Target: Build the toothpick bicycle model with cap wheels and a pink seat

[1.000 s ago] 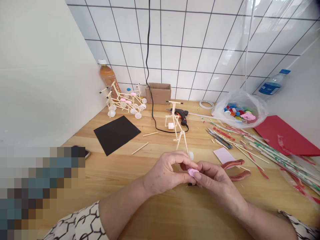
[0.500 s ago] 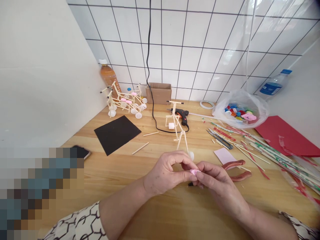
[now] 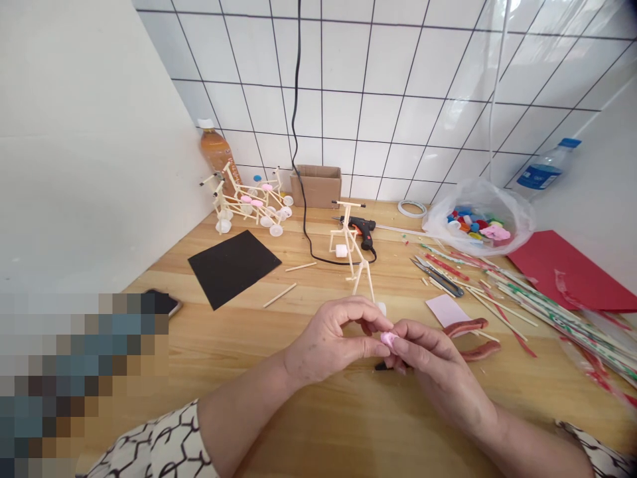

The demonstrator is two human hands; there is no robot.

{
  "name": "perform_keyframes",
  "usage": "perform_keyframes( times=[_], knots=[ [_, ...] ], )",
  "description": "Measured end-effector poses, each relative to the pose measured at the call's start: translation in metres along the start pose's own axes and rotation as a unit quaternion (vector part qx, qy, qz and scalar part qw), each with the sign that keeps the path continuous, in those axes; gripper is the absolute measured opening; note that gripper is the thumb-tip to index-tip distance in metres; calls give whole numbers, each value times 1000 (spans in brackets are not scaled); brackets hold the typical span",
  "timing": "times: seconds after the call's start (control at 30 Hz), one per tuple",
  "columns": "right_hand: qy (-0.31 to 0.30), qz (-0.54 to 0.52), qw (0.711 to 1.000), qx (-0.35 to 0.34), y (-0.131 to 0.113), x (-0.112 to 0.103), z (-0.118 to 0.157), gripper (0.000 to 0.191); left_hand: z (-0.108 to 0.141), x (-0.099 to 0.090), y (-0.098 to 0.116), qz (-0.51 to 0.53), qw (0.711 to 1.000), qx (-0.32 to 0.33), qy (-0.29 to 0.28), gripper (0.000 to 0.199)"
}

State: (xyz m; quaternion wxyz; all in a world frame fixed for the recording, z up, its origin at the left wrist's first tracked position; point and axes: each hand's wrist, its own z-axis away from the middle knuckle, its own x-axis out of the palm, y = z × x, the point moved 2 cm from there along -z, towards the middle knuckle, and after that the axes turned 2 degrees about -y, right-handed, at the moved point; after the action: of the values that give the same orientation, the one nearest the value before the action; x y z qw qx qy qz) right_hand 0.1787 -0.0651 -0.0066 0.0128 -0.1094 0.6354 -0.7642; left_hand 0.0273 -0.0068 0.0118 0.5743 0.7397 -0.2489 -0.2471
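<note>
Between the fingertips of both hands is a small, soft-looking pink lump (image 3: 389, 340), perhaps clay. My right hand (image 3: 432, 355) pinches it between thumb and fingers. From the other side my left hand (image 3: 336, 342) is closed on it, thumb below and fingers curled above. Just behind my hands stands a small bicycle model made of pale sticks (image 3: 365, 263), with white wheels and dark handlebar ends. Beneath my right hand lie pliers with red-brown handles (image 3: 478, 351), partly covered. A pink paper piece (image 3: 446, 311) rests beyond them.
Behind the model lies a glue gun (image 3: 362, 229) with a black cable. Scissors-like snips (image 3: 438, 275) and bundled sticks (image 3: 552, 318) are at right, near a bag of coloured caps (image 3: 478, 222). More stick models (image 3: 253, 202), a black sheet (image 3: 233, 269) and a phone (image 3: 162, 303) are left.
The pink lump shows more between the fingertips and looks rounder. My left fingers have shifted slightly up and opened a little around it. Everything else stays in place.
</note>
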Motion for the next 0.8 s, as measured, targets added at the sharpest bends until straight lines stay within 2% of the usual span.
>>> perform_keyframes(
  times=[0.4, 0.8],
  knots=[
    [-28, 61, 998, -7, -1, 0, -1, 24, 1, 1, -2, -19, 998, 61, -8, 6],
    [-20, 67, 998, 2, -1, 0, -1, 25, 0, 1, -3, -15, 998, 60, -17, 6]
  ],
)
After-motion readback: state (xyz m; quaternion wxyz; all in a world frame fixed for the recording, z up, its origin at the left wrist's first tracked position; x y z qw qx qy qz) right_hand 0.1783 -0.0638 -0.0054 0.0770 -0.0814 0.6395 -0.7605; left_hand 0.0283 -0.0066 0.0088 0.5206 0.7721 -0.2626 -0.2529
